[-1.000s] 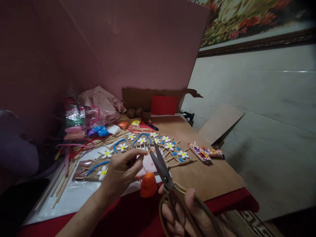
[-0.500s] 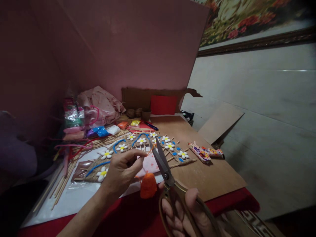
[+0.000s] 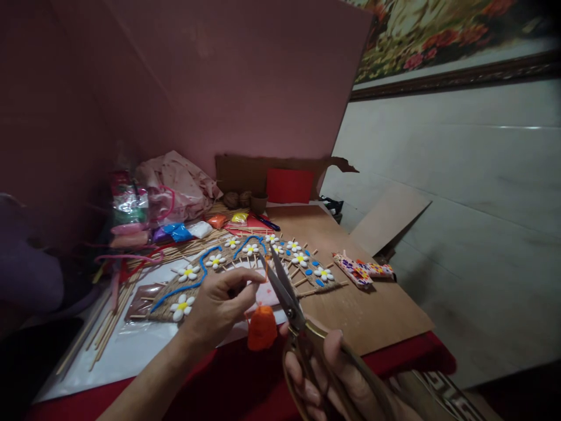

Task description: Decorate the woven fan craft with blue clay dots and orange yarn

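Note:
My left hand [image 3: 228,298] pinches an orange yarn strand [image 3: 266,270] between thumb and forefinger. In my right hand [image 3: 324,374] is a pair of scissors [image 3: 287,295] with bronze-coloured handles, its blades slightly apart and pointing up and away beside the strand. Whether the strand lies between the blades is hard to make out. An orange bundle of yarn [image 3: 262,328] is just below the hands, at the table's front edge. Behind them lies a fan-shaped piece [image 3: 205,272] of twine and sticks, decorated with white clay flowers, blue lines and blue dots.
Bundled wooden sticks [image 3: 107,336] lie at the left, near bags of coloured clay [image 3: 177,232]. A brown board [image 3: 368,316] covers the right side, with a floral-patterned strip [image 3: 362,270] on it. Red card [image 3: 290,186] stands at the back.
My left fingertips have moved slightly right, closer to the scissors. The orange strand now hangs more upright beside the blades. The scissors stay in my right hand.

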Demonstrator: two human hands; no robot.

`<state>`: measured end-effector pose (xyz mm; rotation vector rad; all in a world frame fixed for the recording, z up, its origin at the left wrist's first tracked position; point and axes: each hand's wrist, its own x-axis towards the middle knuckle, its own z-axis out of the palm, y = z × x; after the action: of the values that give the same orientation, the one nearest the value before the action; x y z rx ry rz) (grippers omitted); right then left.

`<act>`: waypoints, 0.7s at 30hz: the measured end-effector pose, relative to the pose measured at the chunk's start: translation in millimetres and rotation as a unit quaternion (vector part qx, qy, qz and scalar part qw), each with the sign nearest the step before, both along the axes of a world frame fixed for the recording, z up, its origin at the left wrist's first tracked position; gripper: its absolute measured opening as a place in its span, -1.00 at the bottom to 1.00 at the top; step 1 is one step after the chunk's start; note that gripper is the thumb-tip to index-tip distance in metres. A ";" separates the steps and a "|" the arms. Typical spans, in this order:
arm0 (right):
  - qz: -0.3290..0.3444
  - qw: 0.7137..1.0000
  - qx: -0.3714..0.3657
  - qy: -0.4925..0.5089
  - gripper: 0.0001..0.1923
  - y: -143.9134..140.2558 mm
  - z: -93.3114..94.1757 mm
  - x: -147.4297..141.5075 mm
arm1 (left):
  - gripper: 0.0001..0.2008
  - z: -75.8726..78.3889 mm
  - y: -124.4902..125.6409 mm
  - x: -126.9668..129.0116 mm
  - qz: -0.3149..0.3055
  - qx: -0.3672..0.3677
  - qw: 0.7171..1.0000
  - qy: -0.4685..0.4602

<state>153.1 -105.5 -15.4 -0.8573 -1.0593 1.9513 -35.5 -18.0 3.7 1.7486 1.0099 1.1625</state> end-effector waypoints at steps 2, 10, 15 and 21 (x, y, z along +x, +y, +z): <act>-0.002 1.000 0.004 -0.004 -0.25 -0.1 3.1 -1.0 | -0.81 -0.1 -2.2 1.2 -0.020 0.005 1.000 0.013; -0.026 0.999 -0.011 -0.023 -0.24 -9.7 14.8 6.0 | -0.85 4.6 -0.6 -1.1 -0.005 -0.005 1.000 0.018; 0.030 1.000 -0.009 0.004 -0.20 0.0 3.0 13.9 | -0.86 4.2 1.2 -2.5 0.042 -0.008 0.999 0.008; 0.032 0.997 -0.068 0.009 -0.21 0.0 6.0 19.7 | -0.85 0.9 1.7 -2.0 0.031 -0.018 0.999 0.011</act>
<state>172.8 -105.5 -9.4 -0.8877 -0.9632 2.1012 -37.5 -16.3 4.7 1.7163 1.0987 1.1595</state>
